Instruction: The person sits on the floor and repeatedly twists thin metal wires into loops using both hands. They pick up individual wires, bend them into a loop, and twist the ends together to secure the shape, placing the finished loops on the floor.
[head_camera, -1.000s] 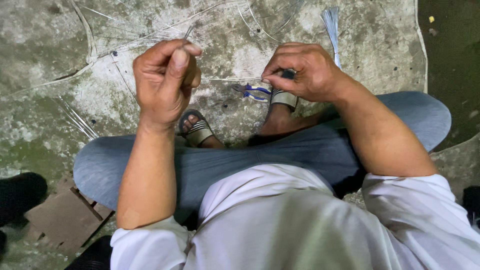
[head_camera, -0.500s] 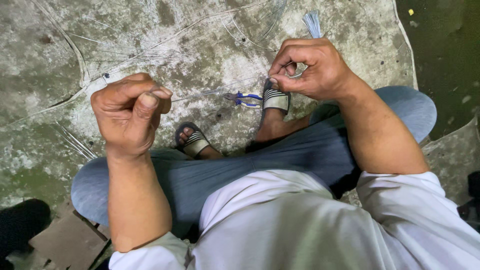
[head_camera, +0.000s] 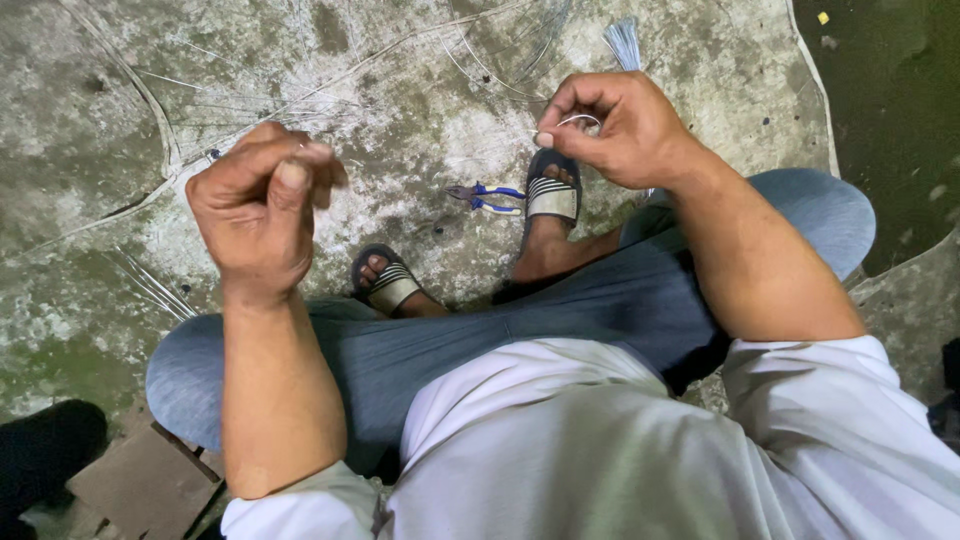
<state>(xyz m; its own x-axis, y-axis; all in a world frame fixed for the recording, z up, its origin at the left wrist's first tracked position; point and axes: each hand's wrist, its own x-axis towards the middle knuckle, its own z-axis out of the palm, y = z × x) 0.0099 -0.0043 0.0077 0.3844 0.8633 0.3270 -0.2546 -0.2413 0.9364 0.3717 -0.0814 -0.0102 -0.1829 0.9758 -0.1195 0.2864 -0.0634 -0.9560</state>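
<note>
Two hands, left hand (head_camera: 262, 205) and right hand (head_camera: 615, 128), pinch thin springy wire (head_camera: 578, 119).

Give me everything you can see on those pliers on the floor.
The pliers lie flat on the stained concrete floor, just left of the striped sandal. Blue handles point right toward the sandal, dark metal jaws point left; whether they are open is too small to tell. Neither hand touches them.

1 view only: head-worn camera, aimed steeply down from above seated person's own chest. Near: white shirt fills lower frame, left hand (head_camera: 262, 205) and right hand (head_camera: 615, 128) close below lens. Concrete floor (head_camera: 400, 120) beyond knees, farther off. No 2nd view to overlap.
</note>
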